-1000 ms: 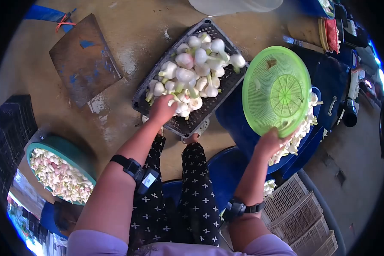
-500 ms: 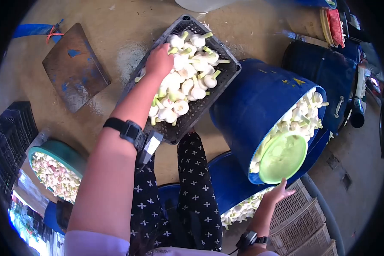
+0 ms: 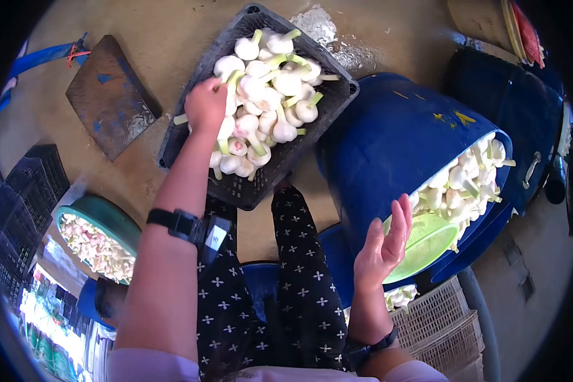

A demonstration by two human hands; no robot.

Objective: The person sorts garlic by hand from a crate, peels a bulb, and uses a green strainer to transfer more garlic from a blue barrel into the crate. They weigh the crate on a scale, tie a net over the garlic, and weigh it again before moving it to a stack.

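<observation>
A black plastic crate (image 3: 305,149) holds a heap of white garlic bulbs (image 3: 264,95) with short green stems. My left hand (image 3: 207,105) is over the crate's left side, fingers curled closed against a garlic bulb by its stem; the palm side is hidden. My right hand (image 3: 385,245) is raised with fingers stretched and thumb apart, holding nothing. Behind it, a light green plastic basket (image 3: 426,245) rests at the mouth of a tilted blue drum (image 3: 388,140). More garlic bulbs (image 3: 468,178) fill the drum's opening.
A worn wooden board (image 3: 111,95) lies on the floor at left. Below it stand a green tub (image 3: 105,213) of garlic pieces and black crates (image 3: 28,210). Pale slatted crates (image 3: 436,325) are at lower right. Another dark blue drum (image 3: 503,114) stands at right.
My left hand has moved left and slightly down across the garlic. My right hand has risen from below the green basket to in front of it. The view has shifted a little.
</observation>
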